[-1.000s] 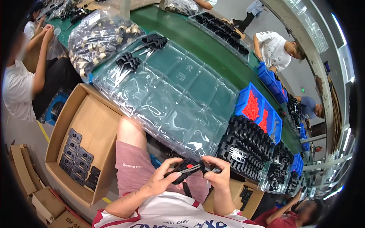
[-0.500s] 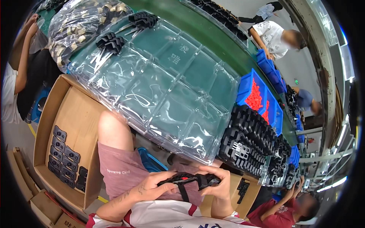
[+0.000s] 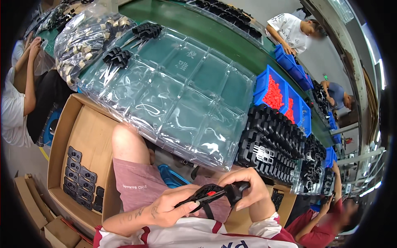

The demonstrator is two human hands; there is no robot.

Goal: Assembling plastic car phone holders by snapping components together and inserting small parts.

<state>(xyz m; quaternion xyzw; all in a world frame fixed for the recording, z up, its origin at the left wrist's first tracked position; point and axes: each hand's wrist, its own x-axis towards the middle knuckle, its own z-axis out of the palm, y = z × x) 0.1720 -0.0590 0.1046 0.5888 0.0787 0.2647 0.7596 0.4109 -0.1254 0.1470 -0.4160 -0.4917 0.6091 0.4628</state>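
1. Lower centre of frame: black part point(image 3: 219, 193), red insert point(image 3: 211, 193) showing, held between the hands above the lap.
2. Left hand point(image 3: 167, 208) grips its left end, thumb across the front.
3. Right hand point(image 3: 253, 188) now arches higher, fingers bent round the right end; part tilts more than half a second ago.
4. Grip shifted; handling seems unfinished.

Here, the held part point(image 3: 213, 195) is resting between left grip point(image 3: 171, 206) and right grip point(image 3: 253, 188). Ahead of them, a tray point(image 3: 188, 89) is lying on the table point(image 3: 165, 14), bracket stacks point(image 3: 115, 58) sitting on its far left corner. Left of the grips, a carton point(image 3: 93, 132) is holding plates point(image 3: 87, 184); ahead and right, bins point(image 3: 259, 89) are standing beyond rows of parts point(image 3: 269, 144).
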